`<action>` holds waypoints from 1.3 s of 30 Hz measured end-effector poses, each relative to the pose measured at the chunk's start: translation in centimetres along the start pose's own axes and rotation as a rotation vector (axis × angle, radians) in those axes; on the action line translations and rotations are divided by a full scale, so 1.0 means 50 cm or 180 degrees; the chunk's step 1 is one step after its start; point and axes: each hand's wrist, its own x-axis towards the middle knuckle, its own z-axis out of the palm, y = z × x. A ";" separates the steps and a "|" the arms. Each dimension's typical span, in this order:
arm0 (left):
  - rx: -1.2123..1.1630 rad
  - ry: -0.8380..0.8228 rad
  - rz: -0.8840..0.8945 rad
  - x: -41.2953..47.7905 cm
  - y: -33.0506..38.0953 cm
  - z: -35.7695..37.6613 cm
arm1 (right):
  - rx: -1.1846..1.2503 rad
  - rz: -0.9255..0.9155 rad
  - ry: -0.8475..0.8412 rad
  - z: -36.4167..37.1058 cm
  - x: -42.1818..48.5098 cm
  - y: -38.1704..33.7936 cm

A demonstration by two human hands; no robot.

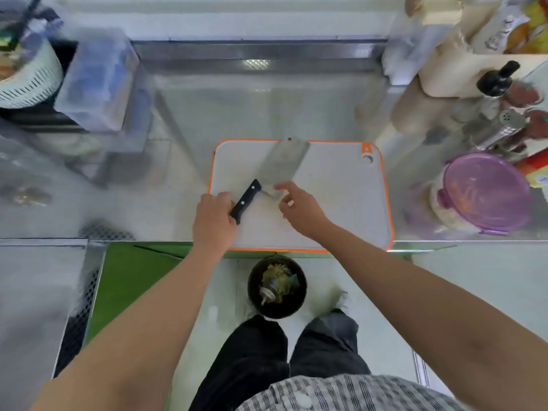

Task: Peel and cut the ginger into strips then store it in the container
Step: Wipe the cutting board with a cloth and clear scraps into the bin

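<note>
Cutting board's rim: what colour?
Orange, edging the white cutting board; clearest in the head view.

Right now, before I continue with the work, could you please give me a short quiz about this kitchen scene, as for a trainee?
1. True or false: the cleaver lies on the cutting board.
2. The container on the right has a lid coloured: A green, B purple, C black.
3. Fill in: the ____ hand is at the cleaver's black handle.
Key: 1 true; 2 B; 3 the left hand.
</note>
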 end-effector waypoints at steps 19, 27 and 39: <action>-0.0103 -0.0239 0.1037 0.060 -0.082 0.022 | -0.1699 0.0450 0.1096 0.063 0.012 0.007; -0.0093 0.0139 0.1011 0.034 -0.038 0.042 | -0.1604 0.0029 0.1198 0.026 -0.016 0.044; -0.0333 0.0037 0.0829 -0.008 -0.012 0.086 | -0.1076 -0.0677 0.0435 0.047 -0.065 0.069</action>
